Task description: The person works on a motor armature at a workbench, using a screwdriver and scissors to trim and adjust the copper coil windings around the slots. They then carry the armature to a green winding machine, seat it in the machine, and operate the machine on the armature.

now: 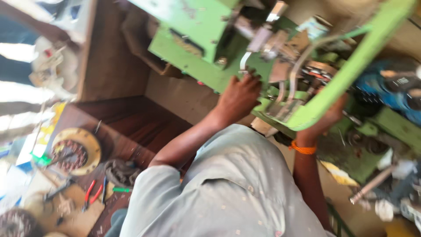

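Note:
My left hand [239, 98] lies on the bed of a green metal machine [193, 26], fingers bent over its edge near a white curved strip [244, 61]; the blur hides whether they grip anything. My right hand [326, 117], an orange band [302, 149] on its wrist, reaches up from below and closes around the green frame bar [351, 70] that slants across the machine. Its fingertips are hidden behind that bar. Grey metal parts and wires [285, 48] crowd the machine between my two hands. My grey shirt [228, 188] fills the bottom of the view.
A dark wooden bench [127, 118] lies to the left. On it are a yellow round housing with copper windings [76, 151], red-handled pliers [92, 193], a green-handled tool [121, 189] and a rag [120, 171]. A blue device [394, 85] and a metal rod [370, 186] sit at the right.

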